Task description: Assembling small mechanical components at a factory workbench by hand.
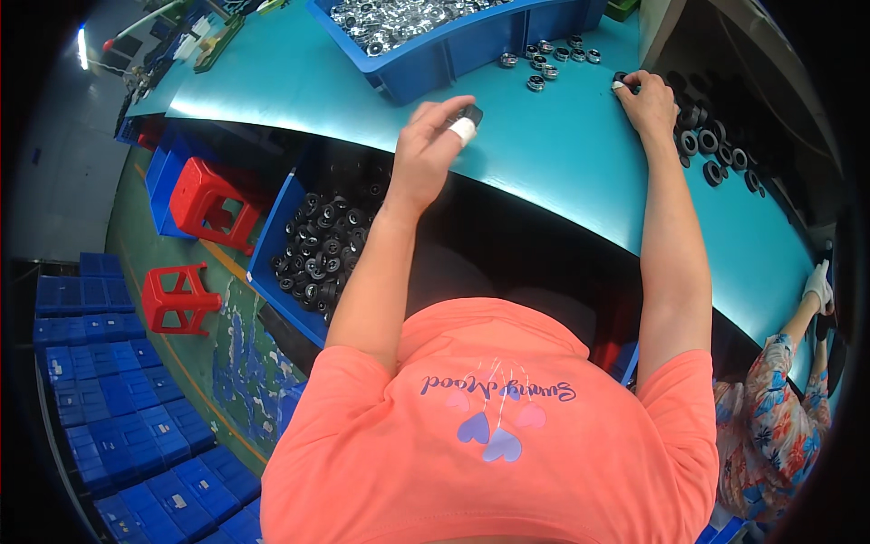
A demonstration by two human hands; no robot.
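Mid-sorting: left hand (430,145) pinching black ring (471,114); right hand (648,102) gripping another ring (621,82); next, careful placement among table's (562,163) rings.

Blue bin (453,45) on the table: top edge cutting off its far side, its shiny parts too small to tell apart. Black part (471,114) in the left hand (430,150): fingers covering most of it, shape unclear. Right hand (648,104): fingertips hiding whatever they are touching. Lower bin (281,245): table edge overhanging and hiding its right side. Co-worker (770,408): fisheye rim cutting them off.
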